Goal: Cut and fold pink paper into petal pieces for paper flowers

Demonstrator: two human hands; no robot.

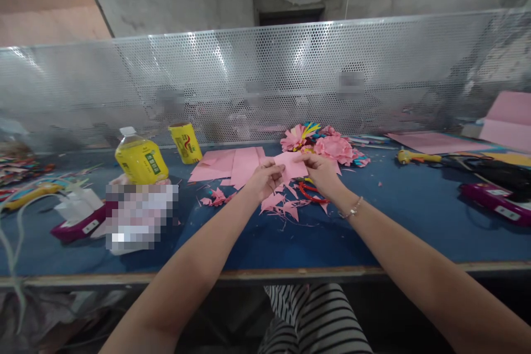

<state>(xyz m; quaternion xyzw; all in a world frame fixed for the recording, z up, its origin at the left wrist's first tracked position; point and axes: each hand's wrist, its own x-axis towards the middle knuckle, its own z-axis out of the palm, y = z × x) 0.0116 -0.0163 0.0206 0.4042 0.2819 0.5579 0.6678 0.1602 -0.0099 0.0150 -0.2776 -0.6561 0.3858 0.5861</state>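
Over the blue tabletop (249, 246), left hand (264, 180) and right hand (322, 173) reach forward to frame centre, fingers (274, 171) pinched on paper (292, 168).

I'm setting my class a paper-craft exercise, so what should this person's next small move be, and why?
Probably fold the pink paper and press a crease: the left hand and right hand both hold it, while the red-handled tool lies on the table near pink scraps, with neither hand free for it.
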